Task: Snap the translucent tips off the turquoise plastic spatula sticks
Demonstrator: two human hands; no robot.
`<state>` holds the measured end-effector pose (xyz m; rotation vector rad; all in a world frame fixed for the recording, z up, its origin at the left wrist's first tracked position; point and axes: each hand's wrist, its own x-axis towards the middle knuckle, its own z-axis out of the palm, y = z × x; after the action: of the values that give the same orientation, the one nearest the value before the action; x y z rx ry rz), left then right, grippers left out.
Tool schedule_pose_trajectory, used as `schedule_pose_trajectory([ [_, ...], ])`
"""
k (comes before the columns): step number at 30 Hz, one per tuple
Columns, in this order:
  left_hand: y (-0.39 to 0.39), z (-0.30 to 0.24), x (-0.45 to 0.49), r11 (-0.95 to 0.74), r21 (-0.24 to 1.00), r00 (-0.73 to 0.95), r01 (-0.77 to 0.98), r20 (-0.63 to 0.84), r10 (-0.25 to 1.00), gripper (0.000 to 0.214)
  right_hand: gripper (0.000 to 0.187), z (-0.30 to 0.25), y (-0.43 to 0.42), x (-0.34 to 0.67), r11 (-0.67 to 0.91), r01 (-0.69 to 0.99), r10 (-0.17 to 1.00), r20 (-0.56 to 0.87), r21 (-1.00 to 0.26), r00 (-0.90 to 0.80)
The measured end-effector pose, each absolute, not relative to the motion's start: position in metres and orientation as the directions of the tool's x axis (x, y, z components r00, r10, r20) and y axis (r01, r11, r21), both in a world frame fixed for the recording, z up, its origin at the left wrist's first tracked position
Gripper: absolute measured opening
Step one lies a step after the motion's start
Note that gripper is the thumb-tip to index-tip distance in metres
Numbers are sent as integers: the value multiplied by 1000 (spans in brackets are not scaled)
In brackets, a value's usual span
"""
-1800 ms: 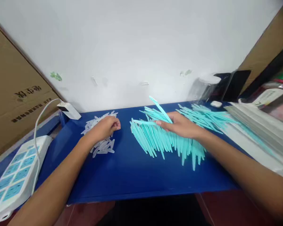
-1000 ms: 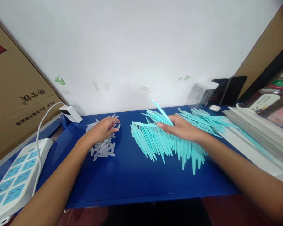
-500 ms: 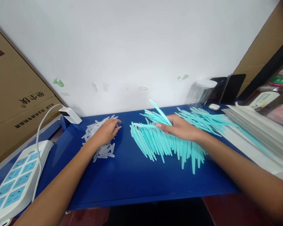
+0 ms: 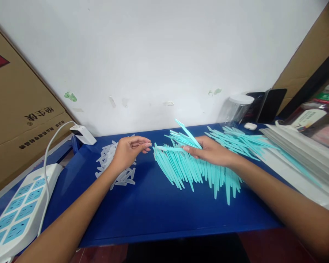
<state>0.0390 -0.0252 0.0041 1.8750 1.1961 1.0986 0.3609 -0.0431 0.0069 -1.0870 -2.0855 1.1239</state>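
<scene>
My left hand [image 4: 129,150] hovers just above the blue table [image 4: 153,208], right of a pile of small clear plastic caps [image 4: 120,176]. Its fingertips are pinched together; what they hold is too small to make out. My right hand [image 4: 211,150] rests on a big heap of teal plastic sticks [image 4: 192,170] and grips a few of them. One held teal stick [image 4: 168,148] points left, and its tip almost meets my left fingertips. Another held stick [image 4: 186,132] juts up and to the left.
More teal sticks [image 4: 237,138] lie at the back right beside a stack of white packets [image 4: 298,153]. A clear jar [image 4: 235,107], dark phones [image 4: 271,104] and a bottle [image 4: 312,115] stand behind. A power strip [image 4: 13,210], a charger [image 4: 82,134] and a cardboard box [image 4: 16,109] are on the left.
My left hand rose off the clear caps and moved right, up to the tip of the held teal stick. My right hand stayed in place on the heap.
</scene>
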Motion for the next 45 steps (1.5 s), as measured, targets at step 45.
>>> schedule_pose_trajectory([
  [45, -43, 10, 53, -358, 893, 287, 273, 280, 916, 29, 52, 5, -48, 358, 253, 306, 706, -41, -918, -707],
])
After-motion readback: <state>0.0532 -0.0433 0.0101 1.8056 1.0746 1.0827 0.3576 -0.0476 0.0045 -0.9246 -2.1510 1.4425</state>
